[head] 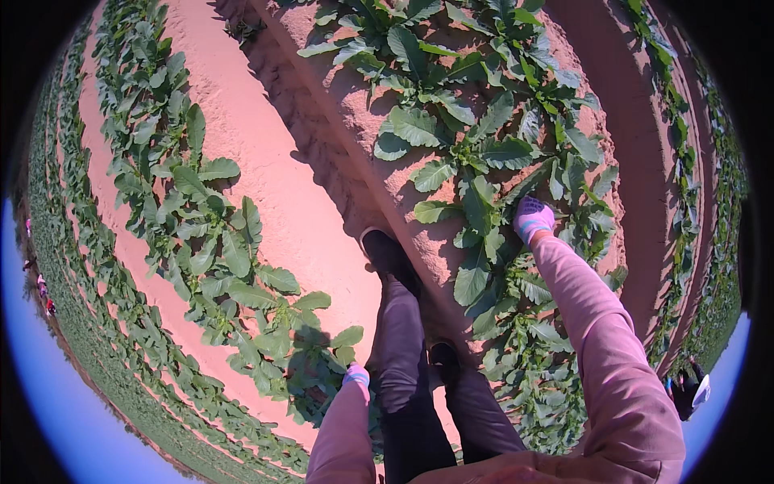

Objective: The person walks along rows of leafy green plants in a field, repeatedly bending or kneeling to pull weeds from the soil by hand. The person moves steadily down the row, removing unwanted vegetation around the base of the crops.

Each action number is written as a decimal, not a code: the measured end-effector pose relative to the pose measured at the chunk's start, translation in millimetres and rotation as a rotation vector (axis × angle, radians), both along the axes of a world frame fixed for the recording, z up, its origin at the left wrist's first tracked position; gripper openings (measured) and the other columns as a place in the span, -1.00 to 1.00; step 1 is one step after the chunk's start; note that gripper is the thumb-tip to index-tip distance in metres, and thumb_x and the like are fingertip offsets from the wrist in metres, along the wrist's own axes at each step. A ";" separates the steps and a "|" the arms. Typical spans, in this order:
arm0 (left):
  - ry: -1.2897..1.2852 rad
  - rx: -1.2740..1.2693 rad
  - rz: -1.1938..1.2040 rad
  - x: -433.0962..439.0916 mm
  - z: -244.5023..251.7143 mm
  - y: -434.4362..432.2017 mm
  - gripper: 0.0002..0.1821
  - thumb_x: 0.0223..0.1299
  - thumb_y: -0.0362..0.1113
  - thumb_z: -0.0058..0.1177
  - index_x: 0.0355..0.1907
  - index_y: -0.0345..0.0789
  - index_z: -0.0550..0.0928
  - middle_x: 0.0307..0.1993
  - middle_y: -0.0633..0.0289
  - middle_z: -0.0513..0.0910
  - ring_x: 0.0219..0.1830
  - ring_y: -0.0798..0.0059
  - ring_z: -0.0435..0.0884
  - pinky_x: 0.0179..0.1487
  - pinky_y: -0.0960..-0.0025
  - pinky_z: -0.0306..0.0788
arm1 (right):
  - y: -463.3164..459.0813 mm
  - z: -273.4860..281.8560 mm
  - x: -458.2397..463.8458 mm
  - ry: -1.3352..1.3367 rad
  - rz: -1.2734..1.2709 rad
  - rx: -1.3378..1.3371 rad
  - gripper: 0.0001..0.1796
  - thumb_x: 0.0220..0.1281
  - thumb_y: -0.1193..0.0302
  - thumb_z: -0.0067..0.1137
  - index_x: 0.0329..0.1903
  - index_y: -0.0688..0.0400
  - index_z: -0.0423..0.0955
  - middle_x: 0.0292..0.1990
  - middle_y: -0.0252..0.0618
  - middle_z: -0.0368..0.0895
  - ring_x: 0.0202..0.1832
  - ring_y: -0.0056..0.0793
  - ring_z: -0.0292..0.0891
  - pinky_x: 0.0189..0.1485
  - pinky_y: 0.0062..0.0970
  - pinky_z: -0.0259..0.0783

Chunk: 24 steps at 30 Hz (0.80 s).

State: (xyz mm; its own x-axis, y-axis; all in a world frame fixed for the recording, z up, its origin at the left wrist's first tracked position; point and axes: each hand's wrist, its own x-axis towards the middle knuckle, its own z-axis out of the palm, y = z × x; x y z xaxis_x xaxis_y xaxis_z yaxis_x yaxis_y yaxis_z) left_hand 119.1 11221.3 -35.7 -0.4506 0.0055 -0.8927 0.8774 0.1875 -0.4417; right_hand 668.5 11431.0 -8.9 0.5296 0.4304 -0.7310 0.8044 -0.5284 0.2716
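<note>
My right hand [533,218], in a pink and white work glove with a blue stripe, reaches among the leafy green plants [502,151] of the right-hand row. Its fingers point into the foliage and are partly hidden, so whether they grip a stem cannot be told. My left hand [357,375], in a similar glove, is low beside my leg at the edge of the left-hand plants [236,251]. Small round leaves [346,346] show just above its fingers, and most of that hand is hidden. Both arms wear pink sleeves.
My dark shoes [390,257] stand in the furrow [326,151] between raised soil beds. More crop rows [109,266] run along the left, and others [683,163] along the right. A person [686,390] in dark clothes is at the far lower right. Several distant people are at the left edge.
</note>
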 end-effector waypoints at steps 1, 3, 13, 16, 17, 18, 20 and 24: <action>-0.087 0.054 0.048 2.8 0.3 10.8 -0.76 0.20 -0.27 -0.10 -0.10 -0.25 0.51 -0.14 0.13 0.60 -0.01 0.23 0.54 0.00 0.18 0.43 | -0.5 -2.2 0.8 -0.021 -0.019 0.021 -0.77 0.05 0.34 0.13 -0.25 0.11 0.65 -0.19 -0.08 0.67 -0.09 -0.12 0.61 -0.11 -0.29 0.52; -0.161 0.029 0.171 8.7 12.7 54.8 -0.82 0.17 -0.26 0.00 -0.23 -0.28 0.55 -0.30 0.17 0.60 -0.17 0.29 0.57 -0.13 0.23 0.44 | 0.9 -6.1 4.0 0.035 -0.026 -0.041 -0.79 0.04 0.34 0.13 -0.27 0.11 0.65 -0.21 -0.10 0.67 -0.13 -0.13 0.62 -0.15 -0.30 0.53; -0.831 1.085 -0.106 136.2 46.4 377.0 -0.79 0.09 -0.26 0.20 -0.23 -0.28 0.62 -0.32 0.08 0.64 -0.33 0.23 0.64 -0.21 0.29 0.50 | 9.5 -6.2 4.5 0.064 -0.030 -0.143 -0.75 0.09 0.39 0.03 -0.21 0.13 0.62 -0.16 -0.09 0.66 -0.11 -0.16 0.61 -0.12 -0.27 0.53; -0.960 1.186 0.002 216.2 29.8 460.3 -0.72 0.04 -0.22 0.25 -0.17 -0.25 0.63 -0.30 0.10 0.64 -0.34 0.26 0.64 -0.21 0.33 0.50 | 9.8 -7.0 5.5 0.052 -0.067 -0.158 -0.74 0.12 0.39 0.01 -0.18 0.12 0.62 -0.15 -0.07 0.65 -0.08 -0.16 0.60 -0.09 -0.27 0.52; -1.070 1.273 -0.031 240.5 25.3 484.2 -0.70 0.03 -0.22 0.25 -0.16 -0.24 0.62 -0.29 0.10 0.63 -0.34 0.25 0.63 -0.20 0.32 0.50 | 13.5 -6.3 6.1 0.065 -0.069 -0.169 -0.74 0.12 0.40 0.00 -0.17 0.12 0.62 -0.15 -0.07 0.65 -0.08 -0.16 0.60 -0.09 -0.27 0.52; -0.954 1.213 -0.065 259.7 20.9 495.9 -0.66 0.02 -0.21 0.25 -0.11 -0.23 0.60 -0.26 0.10 0.63 -0.30 0.23 0.63 -0.18 0.30 0.49 | 9.4 -8.3 6.7 0.069 -0.069 -0.163 -0.74 0.12 0.40 0.00 -0.17 0.11 0.62 -0.15 -0.07 0.65 -0.08 -0.16 0.60 -0.09 -0.27 0.52; -0.903 1.172 -0.169 287.8 13.7 518.7 -0.58 0.02 -0.19 0.24 -0.02 -0.20 0.56 -0.19 0.08 0.61 -0.23 0.19 0.62 -0.13 0.26 0.48 | 10.4 -9.5 7.9 0.063 -0.079 -0.200 -0.73 0.14 0.41 -0.01 -0.15 0.11 0.61 -0.13 -0.08 0.65 -0.07 -0.15 0.60 -0.08 -0.28 0.52; -0.874 1.105 -0.484 302.1 1.5 543.5 -0.66 0.10 -0.14 0.13 -0.05 -0.13 0.55 -0.25 0.03 0.62 -0.23 0.09 0.61 -0.17 0.13 0.47 | 18.3 -7.3 9.5 0.093 -0.116 -0.267 -0.75 0.14 0.37 0.06 -0.14 0.12 0.61 -0.11 -0.11 0.65 -0.07 -0.17 0.60 -0.10 -0.28 0.53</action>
